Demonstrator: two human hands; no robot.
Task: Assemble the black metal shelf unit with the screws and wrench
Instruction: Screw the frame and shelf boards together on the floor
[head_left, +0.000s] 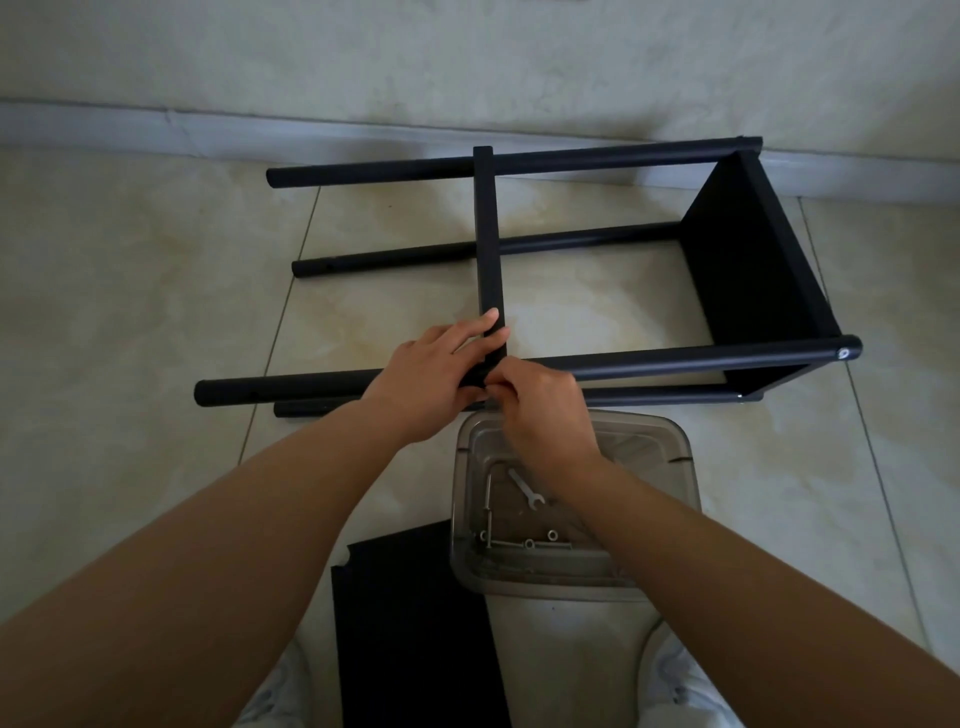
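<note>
Black shelf unit (519, 270) lies on its side on the tiled floor (156, 312), four round posts running left-right, one shelf panel (748, 280) fixed at the right end near the wall skirting (156, 130). Middle shelf panel (488, 239) stands edge-on across the posts, far edge at the top post, near edge at the front post (675, 358). Left hand (436, 374) grips the near end of that middle panel, fingers wrapped over its edge. Right hand (540, 410) just beside it, fingertips pinched at the panel's corner on the front post; what they pinch is hidden. Clear plastic bin (670, 467) on the floor just below the hands, touching distance, holds the wrench (525, 488) and loose screws (524, 544). Spare black panel (405, 623) flat on the floor, left of the bin, near the person's shoes (675, 686). Open floor left of the post ends and right of the bin.
</note>
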